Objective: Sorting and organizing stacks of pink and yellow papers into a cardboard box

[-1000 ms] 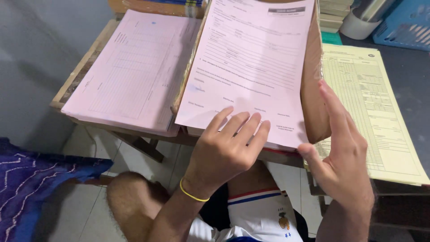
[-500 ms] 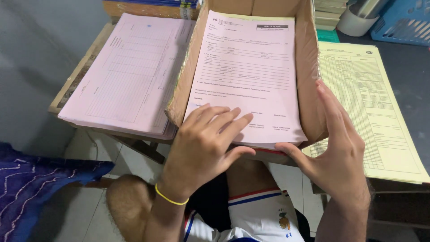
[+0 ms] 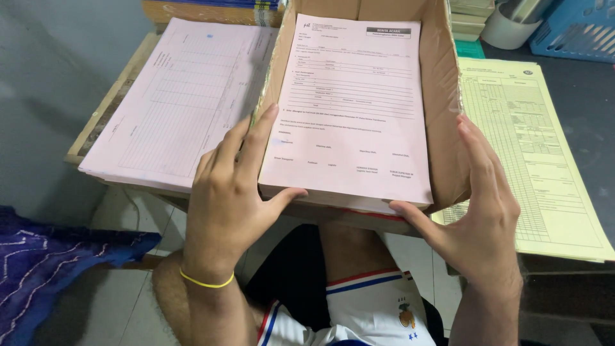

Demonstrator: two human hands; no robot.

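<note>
An open cardboard box [image 3: 445, 96] lies in front of me with a stack of pink printed forms [image 3: 352, 109] inside it. My left hand [image 3: 227, 192], with a yellow band on the wrist, cups the box's left wall, its thumb against the near edge of the pink stack. On the other side, my right hand [image 3: 483, 211] presses flat against the box's right wall, with the thumb hooked under the near right corner. The box sits squeezed between both hands.
A second pile of pink forms [image 3: 173, 96] lies left of the box on a wooden table [image 3: 109, 106]. A pile of yellow forms [image 3: 532, 147] lies to the right. Behind stand a white cup [image 3: 506, 25] and a blue basket [image 3: 576, 29]. A blue cloth [image 3: 45, 269] is at lower left.
The pink stack has dropped flat into the box. My left hand slid off the top sheet to the box's left wall. My right hand stayed at the right wall.
</note>
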